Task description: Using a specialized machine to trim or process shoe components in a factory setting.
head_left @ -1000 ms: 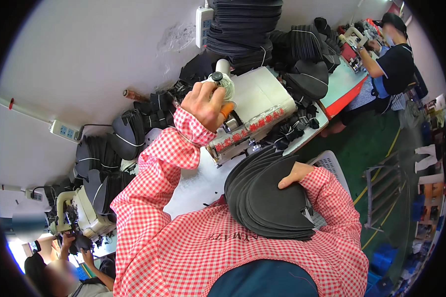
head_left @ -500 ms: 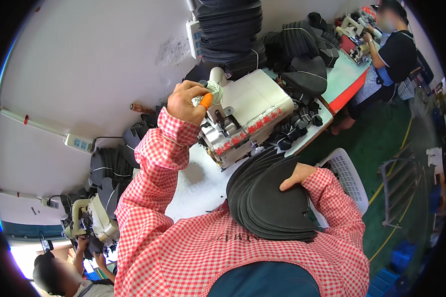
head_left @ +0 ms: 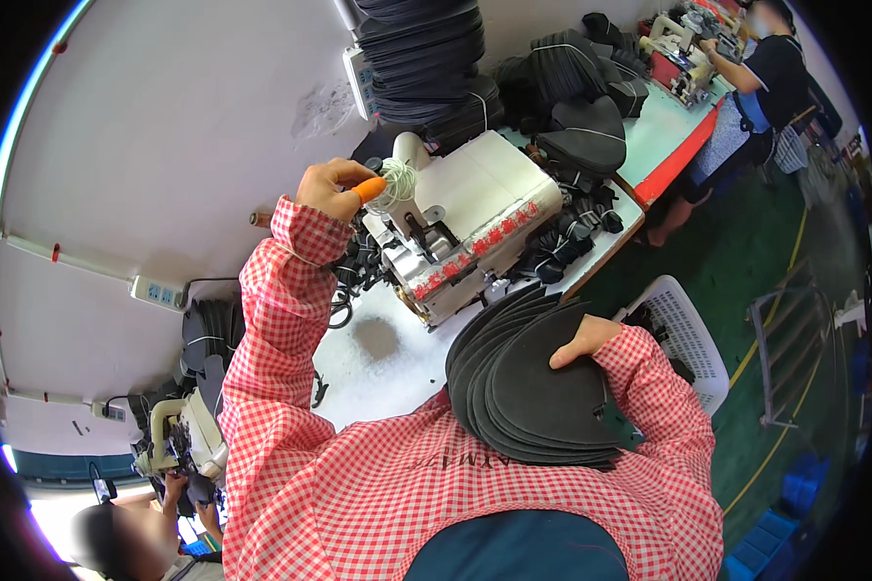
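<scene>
While tilted up-right, black pieces [head_left: 543, 387], right hand [head_left: 581, 341]

We see a cone of white thread [head_left: 398, 181] standing upright on top of the white sewing machine [head_left: 475, 218], its strands loosely wound. Nearer us, a fanned stack of dark grey, rounded fabric pieces [head_left: 538, 382] lies overlapping like scales, tilted against the chest, just in front of the machine at the table [head_left: 383, 349] edge.

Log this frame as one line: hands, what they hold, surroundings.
left hand: raised, at white thread over sewing machine | right hand: on stack of dark fabric pieces | white basket at right
</scene>
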Available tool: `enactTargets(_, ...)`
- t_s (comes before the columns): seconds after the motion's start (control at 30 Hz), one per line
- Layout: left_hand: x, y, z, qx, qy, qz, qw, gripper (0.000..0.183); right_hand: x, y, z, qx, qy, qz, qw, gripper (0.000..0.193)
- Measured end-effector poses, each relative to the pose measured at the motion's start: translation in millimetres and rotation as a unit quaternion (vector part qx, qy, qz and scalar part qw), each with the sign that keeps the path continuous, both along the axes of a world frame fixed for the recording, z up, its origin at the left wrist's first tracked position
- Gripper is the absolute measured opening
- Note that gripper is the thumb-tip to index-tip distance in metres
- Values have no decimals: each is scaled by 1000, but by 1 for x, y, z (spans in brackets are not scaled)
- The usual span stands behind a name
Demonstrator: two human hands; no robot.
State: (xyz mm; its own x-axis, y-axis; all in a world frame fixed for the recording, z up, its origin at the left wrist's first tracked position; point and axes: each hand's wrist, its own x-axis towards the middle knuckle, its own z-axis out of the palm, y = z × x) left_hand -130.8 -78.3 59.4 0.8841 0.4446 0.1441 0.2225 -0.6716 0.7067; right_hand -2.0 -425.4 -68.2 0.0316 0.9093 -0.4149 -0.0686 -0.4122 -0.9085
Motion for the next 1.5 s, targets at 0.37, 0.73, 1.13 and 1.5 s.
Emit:
enactTargets(0.37,8,33,-5,-55,-20,106,993,20,-5,-15,-1,-11,-10,-28,999,53)
enactTargets(0.73,-33,56,-15,-284,-70,142,946,15,-6,-16,-13,-15,10,-39,999,55)
enactTargets(1.13,-47,-37,-217,-63,27,-412,909,25,-18,38,0,40,200,96,974,45)
enactTargets(1.5,-42,-129,-242,-635,83,-400,656,30,-13,16,-19,10,152,19,988,44)
